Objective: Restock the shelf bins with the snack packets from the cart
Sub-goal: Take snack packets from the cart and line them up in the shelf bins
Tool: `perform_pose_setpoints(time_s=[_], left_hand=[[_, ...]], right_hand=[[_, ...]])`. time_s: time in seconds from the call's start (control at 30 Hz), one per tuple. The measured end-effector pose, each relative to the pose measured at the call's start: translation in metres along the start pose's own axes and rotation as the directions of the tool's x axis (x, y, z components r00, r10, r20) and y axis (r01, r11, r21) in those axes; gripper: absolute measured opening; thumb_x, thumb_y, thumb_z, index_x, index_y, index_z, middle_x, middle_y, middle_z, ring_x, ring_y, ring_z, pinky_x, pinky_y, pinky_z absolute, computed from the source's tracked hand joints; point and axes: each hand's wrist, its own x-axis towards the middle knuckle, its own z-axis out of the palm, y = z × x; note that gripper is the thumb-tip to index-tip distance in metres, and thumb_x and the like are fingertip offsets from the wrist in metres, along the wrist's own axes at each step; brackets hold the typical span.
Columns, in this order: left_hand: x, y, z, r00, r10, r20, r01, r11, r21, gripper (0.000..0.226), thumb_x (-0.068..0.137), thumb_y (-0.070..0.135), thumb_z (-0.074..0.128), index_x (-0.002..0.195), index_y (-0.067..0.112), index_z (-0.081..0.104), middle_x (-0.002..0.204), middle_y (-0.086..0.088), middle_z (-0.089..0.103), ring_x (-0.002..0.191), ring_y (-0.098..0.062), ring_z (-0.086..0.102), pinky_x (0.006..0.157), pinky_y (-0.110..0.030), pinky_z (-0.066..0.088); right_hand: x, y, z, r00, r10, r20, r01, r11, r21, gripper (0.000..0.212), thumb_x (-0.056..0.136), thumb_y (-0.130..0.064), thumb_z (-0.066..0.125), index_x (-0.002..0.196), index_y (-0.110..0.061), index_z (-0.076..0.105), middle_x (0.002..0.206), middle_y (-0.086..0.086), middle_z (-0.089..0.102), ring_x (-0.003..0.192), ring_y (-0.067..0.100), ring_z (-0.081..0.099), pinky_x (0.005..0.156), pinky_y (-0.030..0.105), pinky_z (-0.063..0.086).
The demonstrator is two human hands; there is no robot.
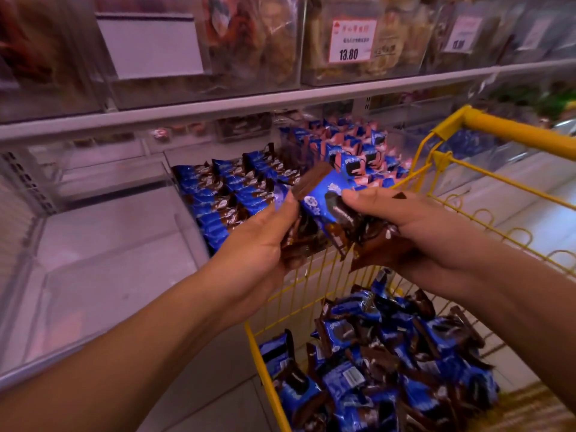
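Both hands meet at frame centre over the cart's near rim. Left hand [265,241] curls round a bunch of glossy blue-and-brown snack packets [324,210], thumb pressed on top of one. Right hand [414,232] grips the same bunch from the other side, thumb and fingertips pinching crinkly foil. One packet sticks up, flat brown crimped end pointing to the shelf.

Yellow wire cart [467,126], lower right of frame: thin painted metal bars, thick tubular handle at upper right. Inside it is a loose heap of the same packets [389,363], shiny plastic, small pillow shapes, jumbled at all angles.

Centre of frame, on the lower shelf, a clear plastic bin [187,194] holds neat upright rows of blue-brown packets [224,194]. Just right of it is another bin of blue-and-pink packets [352,148], less tidy. Left of frame, a clear hard-walled bin [103,244] shows its bare pale floor.

Upper shelf: transparent boxes with brownish snacks, blurred. A red-and-white price tag [352,42] reads 13.80; a blank white card [149,45] sits at upper left. Pale tiled floor [218,394] at bottom.
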Motion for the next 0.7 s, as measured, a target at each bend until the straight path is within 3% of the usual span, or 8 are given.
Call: perform_pose_setpoints(time_s=[0.17,0.23,0.3,0.33,0.4,0.5,0.6,0.7], left_hand=[[-0.004,0.007,-0.007,0.995,-0.038,0.092,0.046,0.996,-0.083,0.05,0.081,0.033,0.063,0.126,0.012,0.062,0.114,-0.018,0.07,0.094,-0.03,0.071,0.072,-0.036,0.058],[-0.006,0.005,-0.008,0.996,-0.024,0.086,0.02,0.998,0.052,0.042,0.077,0.023,0.071,0.118,0.017,0.064,0.109,-0.012,0.073,0.094,-0.028,0.073,0.07,-0.035,0.059],[-0.007,0.0,-0.007,1.0,0.008,0.025,-0.011,0.989,0.147,0.038,0.078,0.009,0.078,0.113,0.017,0.063,0.105,-0.01,0.074,0.093,-0.025,0.074,0.065,-0.033,0.06],[-0.007,-0.002,-0.006,1.0,0.014,-0.006,-0.013,0.99,0.141,0.038,0.079,0.005,0.076,0.113,0.016,0.062,0.107,-0.011,0.073,0.093,-0.024,0.074,0.064,-0.033,0.06],[-0.008,-0.003,-0.008,0.997,0.05,-0.052,-0.044,0.992,0.121,0.042,0.079,0.006,0.076,0.114,0.023,0.06,0.107,-0.01,0.072,0.093,-0.027,0.074,0.067,-0.035,0.06],[-0.009,-0.002,-0.013,0.983,0.178,-0.053,-0.156,0.947,0.28,0.052,0.075,0.018,0.079,0.114,0.043,0.056,0.099,-0.004,0.073,0.091,-0.025,0.074,0.075,-0.037,0.061],[-0.011,-0.004,-0.013,0.971,0.237,-0.026,-0.214,0.912,0.349,0.056,0.081,0.015,0.077,0.119,0.047,0.05,0.097,-0.001,0.072,0.089,-0.023,0.074,0.075,-0.032,0.06],[-0.013,-0.005,-0.008,0.971,0.237,-0.014,-0.217,0.911,0.35,0.051,0.086,0.009,0.072,0.119,0.043,0.055,0.099,0.004,0.071,0.088,-0.022,0.074,0.069,-0.031,0.061]], right_hand=[[-0.001,0.001,0.0,0.977,-0.169,-0.133,0.134,0.962,-0.239,0.025,0.069,-0.034,0.083,0.081,-0.015,0.074,0.077,0.009,0.072,0.064,0.021,0.068,0.053,0.031,0.057],[-0.003,0.003,0.0,0.971,-0.212,-0.109,0.155,0.91,-0.385,0.025,0.07,-0.032,0.084,0.083,-0.014,0.074,0.077,0.006,0.071,0.061,0.014,0.065,0.049,0.026,0.052],[-0.005,0.006,0.003,0.981,-0.18,-0.073,0.13,0.887,-0.444,0.033,0.065,-0.033,0.086,0.092,-0.017,0.075,0.087,0.006,0.072,0.073,0.02,0.069,0.062,0.034,0.058],[-0.005,0.006,0.004,0.989,-0.132,-0.072,0.094,0.916,-0.391,0.04,0.062,-0.03,0.086,0.098,-0.018,0.074,0.09,0.007,0.072,0.078,0.026,0.07,0.068,0.042,0.059],[-0.003,0.001,0.003,0.997,0.016,-0.071,-0.023,0.996,-0.088,0.051,0.058,-0.016,0.083,0.105,-0.01,0.066,0.082,0.007,0.07,0.07,0.024,0.071,0.064,0.039,0.06],[-0.002,-0.009,-0.003,0.984,0.131,-0.12,-0.085,0.94,0.33,0.035,0.053,0.004,0.066,0.085,-0.006,0.057,0.075,0.012,0.062,0.064,0.022,0.072,0.07,0.038,0.063],[0.0,-0.01,-0.012,0.95,0.245,-0.194,-0.158,0.912,0.379,0.022,0.06,0.005,0.054,0.08,-0.002,0.056,0.074,0.017,0.064,0.073,0.032,0.073,0.066,0.048,0.062],[0.0,-0.005,-0.012,0.912,0.289,-0.291,-0.199,0.932,0.303,0.006,0.083,-0.01,0.053,0.078,-0.011,0.057,0.073,0.009,0.059,0.059,0.024,0.065,0.05,0.033,0.055]])
